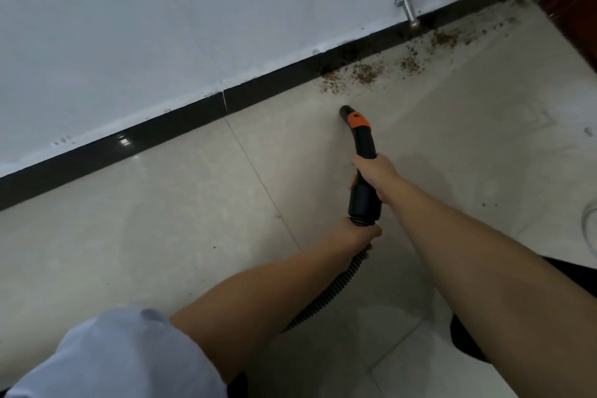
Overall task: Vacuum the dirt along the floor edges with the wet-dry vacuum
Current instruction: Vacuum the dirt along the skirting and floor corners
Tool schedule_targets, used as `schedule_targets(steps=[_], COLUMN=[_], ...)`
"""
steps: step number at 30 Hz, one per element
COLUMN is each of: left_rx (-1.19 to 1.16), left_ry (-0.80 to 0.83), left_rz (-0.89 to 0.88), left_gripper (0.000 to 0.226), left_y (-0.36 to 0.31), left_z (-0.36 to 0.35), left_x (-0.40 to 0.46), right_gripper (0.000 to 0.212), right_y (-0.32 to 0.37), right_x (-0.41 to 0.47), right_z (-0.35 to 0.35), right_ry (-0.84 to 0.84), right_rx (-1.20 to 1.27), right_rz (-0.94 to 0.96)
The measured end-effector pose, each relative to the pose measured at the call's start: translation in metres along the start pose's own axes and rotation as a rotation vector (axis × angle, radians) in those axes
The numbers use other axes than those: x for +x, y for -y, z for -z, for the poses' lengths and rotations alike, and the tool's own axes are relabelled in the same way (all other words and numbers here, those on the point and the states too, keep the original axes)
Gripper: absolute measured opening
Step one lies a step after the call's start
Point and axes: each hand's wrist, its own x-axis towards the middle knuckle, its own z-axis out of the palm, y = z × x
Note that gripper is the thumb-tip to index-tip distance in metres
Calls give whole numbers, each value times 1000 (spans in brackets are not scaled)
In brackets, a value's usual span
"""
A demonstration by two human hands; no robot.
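Observation:
A black vacuum nozzle (361, 136) with an orange collar points at the floor a short way from the black baseboard (181, 126). My right hand (374, 171) grips the nozzle's handle in the middle. My left hand (358, 233) grips the ribbed black hose (326, 294) just behind the handle's end. Brown dirt (365, 73) lies scattered on the beige tiles along the baseboard, beyond and to the right of the nozzle tip, stretching toward the far right corner.
A metal door stopper (407, 8) sticks out of the white wall just above the baseboard, over the dirt. A dark red door edge (575, 0) stands at the upper right. A pale cable loop (588, 226) lies at the right edge.

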Motion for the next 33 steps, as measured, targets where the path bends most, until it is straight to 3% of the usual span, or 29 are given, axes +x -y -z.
schedule_targets(steps=[15,33], left_rx=[-145,-203], left_ry=[-105,-254], left_rz=[-52,-21], left_gripper=[17,10], left_y=[-50,-65], left_z=[-74,-148], left_x=[-4,41], right_gripper=[27,24], right_y=[31,15], right_x=[17,65], right_z=[61,119], right_ry=[265,458], right_rx=[-241,-270], right_rz=[41,110])
